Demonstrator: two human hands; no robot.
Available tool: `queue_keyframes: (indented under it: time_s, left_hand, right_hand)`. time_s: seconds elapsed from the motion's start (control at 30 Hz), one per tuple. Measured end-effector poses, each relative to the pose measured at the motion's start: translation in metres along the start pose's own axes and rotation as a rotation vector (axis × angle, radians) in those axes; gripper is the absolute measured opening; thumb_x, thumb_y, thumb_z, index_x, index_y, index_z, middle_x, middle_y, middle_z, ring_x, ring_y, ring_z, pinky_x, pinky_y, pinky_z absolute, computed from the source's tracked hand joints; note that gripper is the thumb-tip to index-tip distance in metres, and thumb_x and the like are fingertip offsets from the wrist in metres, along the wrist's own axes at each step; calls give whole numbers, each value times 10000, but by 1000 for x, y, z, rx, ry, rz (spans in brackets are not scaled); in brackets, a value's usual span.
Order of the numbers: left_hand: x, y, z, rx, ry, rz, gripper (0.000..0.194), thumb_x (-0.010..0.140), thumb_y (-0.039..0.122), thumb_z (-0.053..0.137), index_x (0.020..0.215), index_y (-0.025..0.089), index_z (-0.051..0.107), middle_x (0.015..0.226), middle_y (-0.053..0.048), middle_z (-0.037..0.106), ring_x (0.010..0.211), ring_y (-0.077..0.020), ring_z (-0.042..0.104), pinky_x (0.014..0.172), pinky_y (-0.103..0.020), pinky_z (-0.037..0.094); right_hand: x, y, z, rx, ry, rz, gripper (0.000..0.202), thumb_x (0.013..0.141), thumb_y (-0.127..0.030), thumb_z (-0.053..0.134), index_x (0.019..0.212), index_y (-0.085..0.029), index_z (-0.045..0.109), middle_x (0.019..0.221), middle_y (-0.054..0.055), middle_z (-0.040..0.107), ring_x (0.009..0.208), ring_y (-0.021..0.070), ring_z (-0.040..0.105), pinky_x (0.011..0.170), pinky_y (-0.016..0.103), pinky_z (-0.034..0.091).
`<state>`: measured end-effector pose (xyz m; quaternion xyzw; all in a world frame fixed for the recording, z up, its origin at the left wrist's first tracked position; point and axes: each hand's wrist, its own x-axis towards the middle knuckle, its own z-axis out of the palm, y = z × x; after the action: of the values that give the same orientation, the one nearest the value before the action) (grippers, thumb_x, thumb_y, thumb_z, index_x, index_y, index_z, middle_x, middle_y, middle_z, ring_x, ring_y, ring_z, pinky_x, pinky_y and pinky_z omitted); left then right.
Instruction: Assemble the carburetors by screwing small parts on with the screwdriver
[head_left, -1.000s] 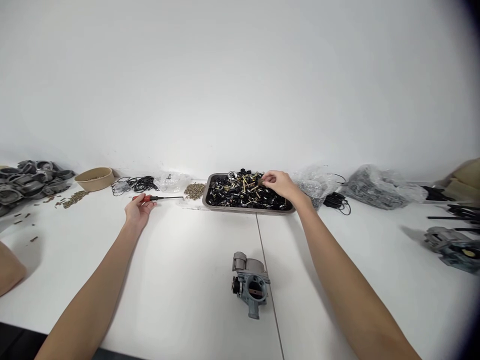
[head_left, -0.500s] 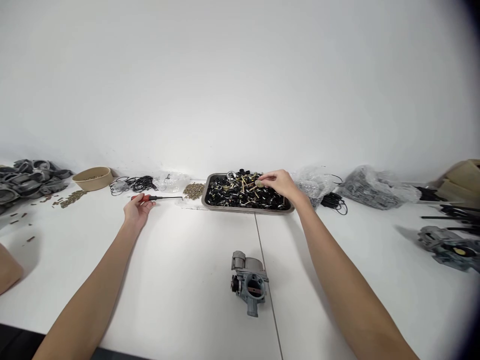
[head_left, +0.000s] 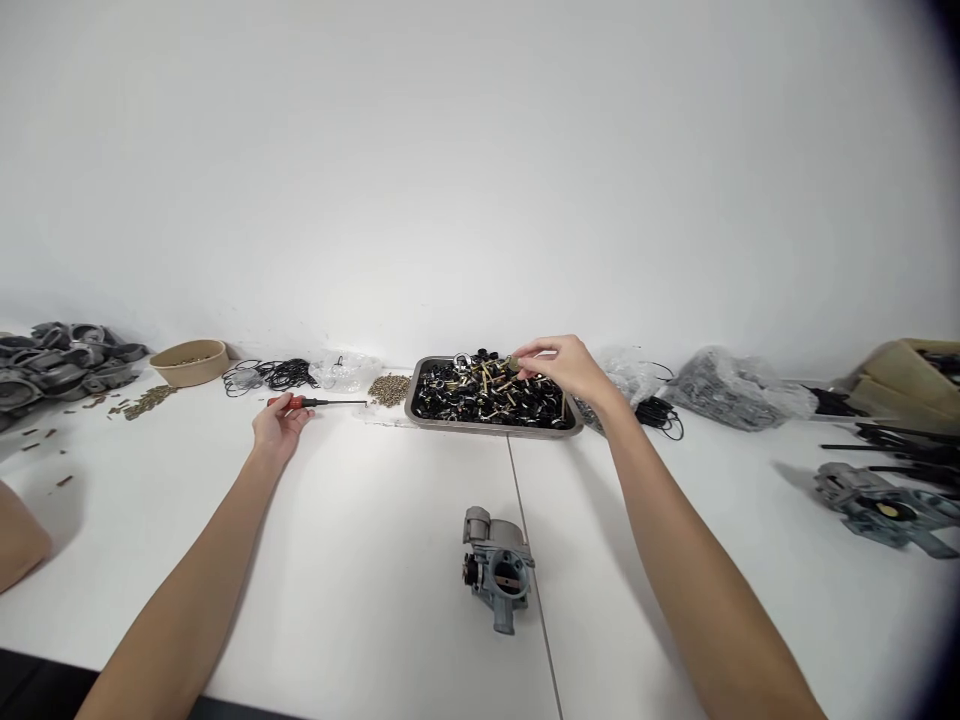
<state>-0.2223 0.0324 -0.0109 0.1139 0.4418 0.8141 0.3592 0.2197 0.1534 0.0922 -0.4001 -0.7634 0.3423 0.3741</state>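
My left hand [head_left: 279,430] is closed around the red handle of a screwdriver [head_left: 300,402], whose dark shaft points right, its tip close to a heap of small brass parts [head_left: 390,389]. Above the right part of a metal tray [head_left: 491,429], my right hand [head_left: 559,364] pinches a small, flat, brass-coloured piece [head_left: 514,364]. Black and brass fittings [head_left: 469,392] fill that tray; some lie behind my fingers. A grey metal carburetor [head_left: 501,570] rests on the white table between my forearms, its round bore facing me.
Grey castings [head_left: 64,365] are piled at the far left beside a tan bowl [head_left: 191,364]. Black cords [head_left: 281,374] and plastic bags [head_left: 739,388] line the wall. Another carburetor [head_left: 885,505] lies at the right. Part of a person's arm [head_left: 19,540] shows at the left edge.
The view has shifted slightly. My right hand has risen a little from the fittings with the brass-coloured piece in its fingers. The screwdriver stays in my left hand, and the carburetor has not moved.
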Motion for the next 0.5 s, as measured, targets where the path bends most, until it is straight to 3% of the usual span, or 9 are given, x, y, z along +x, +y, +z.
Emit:
queue_keyframes:
  time_s: [0.1, 0.2, 0.33, 0.5]
  left_hand:
    - [-1, 0, 0, -3, -8, 0, 86, 777, 52, 550, 708, 102, 557, 615, -48, 594, 484, -122, 542, 579, -307, 569]
    - [1, 0, 0, -2, -15, -1, 95, 786, 58, 546, 707, 109, 559, 590, -28, 579, 474, -116, 532, 592, -308, 571]
    - [4, -2, 0, 11, -13, -6, 112, 806, 62, 529, 713, 110, 568, 588, -23, 579, 467, -112, 522, 600, -312, 572]
    - [3, -2, 3, 37, -20, -4, 135, 815, 53, 510, 709, 118, 562, 601, -25, 587, 470, -110, 513, 595, -304, 565]
  right_hand:
    - [-29, -36, 5, 33, -104, -21, 145, 801, -297, 692, 870, -170, 706, 747, 59, 737, 808, 218, 714, 832, 327, 534]
    - [-71, -57, 11, 55, -306, 41, 177, 807, -357, 698, 855, -187, 699, 772, 54, 740, 806, 219, 712, 810, 338, 540]
    - [-127, -58, 17, 95, -485, 150, 223, 780, -400, 732, 849, -188, 715, 836, 55, 734, 818, 221, 692, 783, 352, 532]
    - [-167, -51, 28, 128, -496, 228, 175, 796, -377, 715, 796, -202, 706, 845, 35, 694, 804, 190, 626, 772, 335, 484]
